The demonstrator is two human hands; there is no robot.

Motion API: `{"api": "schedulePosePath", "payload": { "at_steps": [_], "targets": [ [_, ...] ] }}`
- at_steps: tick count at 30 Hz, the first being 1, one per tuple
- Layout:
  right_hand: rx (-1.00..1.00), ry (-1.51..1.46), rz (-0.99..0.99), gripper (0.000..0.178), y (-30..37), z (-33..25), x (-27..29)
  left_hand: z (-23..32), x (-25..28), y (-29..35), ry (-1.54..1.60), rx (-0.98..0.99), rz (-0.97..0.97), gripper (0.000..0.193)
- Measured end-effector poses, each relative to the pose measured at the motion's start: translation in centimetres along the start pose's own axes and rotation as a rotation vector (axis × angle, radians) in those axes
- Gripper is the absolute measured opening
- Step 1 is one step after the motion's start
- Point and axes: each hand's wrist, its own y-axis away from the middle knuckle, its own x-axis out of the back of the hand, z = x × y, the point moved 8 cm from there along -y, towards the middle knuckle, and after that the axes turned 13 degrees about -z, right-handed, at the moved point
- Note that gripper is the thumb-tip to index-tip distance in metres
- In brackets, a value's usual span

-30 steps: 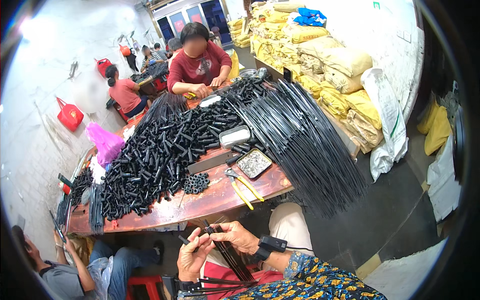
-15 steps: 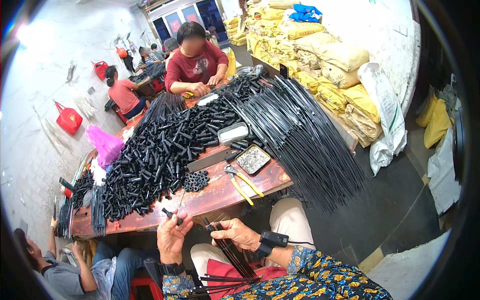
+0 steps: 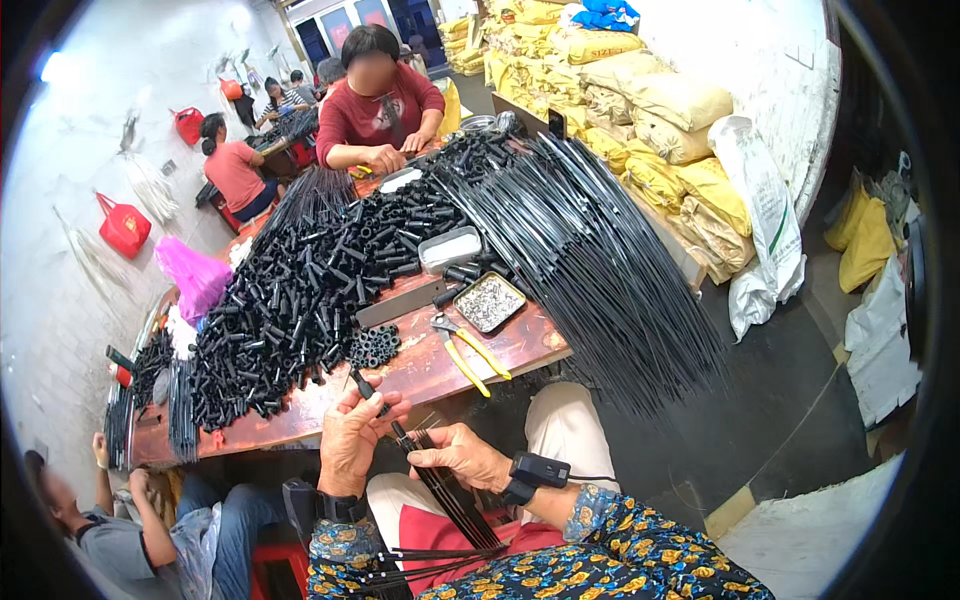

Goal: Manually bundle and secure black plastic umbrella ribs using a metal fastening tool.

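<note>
My left hand [image 3: 352, 440] pinches a short black plastic sleeve [image 3: 366, 387] between thumb and fingers, tilted just off the table's near edge. Close beside it, my right hand [image 3: 464, 456] is closed around several thin black rods [image 3: 455, 508], which slant down across my lap. The upper rod ends come up near the left fingers; whether one touches the sleeve I cannot tell. More black rods [image 3: 430, 556] lie across my lap over red cloth. Yellow-handled pliers [image 3: 470, 352] rest on the table beyond my hands.
On the wooden table [image 3: 420, 372] are a heap of black sleeves [image 3: 310, 290], black rings [image 3: 375, 345], a flat metal bar [image 3: 400, 302], a tray of small bits [image 3: 490, 302], a white tray [image 3: 450, 248] and a large rod bundle [image 3: 610, 280]. A co-worker [image 3: 375, 110] works opposite.
My left hand has come closer to my right hand, with the sleeve now lower and nearer the rod ends. The whole view has shifted slightly.
</note>
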Motion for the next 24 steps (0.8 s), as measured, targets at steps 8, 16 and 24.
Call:
{"api": "schedulePosePath", "payload": {
  "at_steps": [8, 16, 24],
  "targets": [
    [-0.008, 0.005, 0.003, 0.02, 0.3, 1.1, -0.8, -0.9, 0.0, 1.8, 0.009, 0.049, 0.019, 0.031],
    [0.029, 0.208, 0.091, 0.027, 0.5, -2.1, -1.0, 0.8, -0.1, -0.7, -0.211, -0.088, -0.128, 0.024],
    [-0.097, 0.104, 0.083, 0.019, 0.0, -0.4, -1.7, -1.8, 2.8, 0.4, 0.241, 0.015, -0.037, 0.026]
  ]
}}
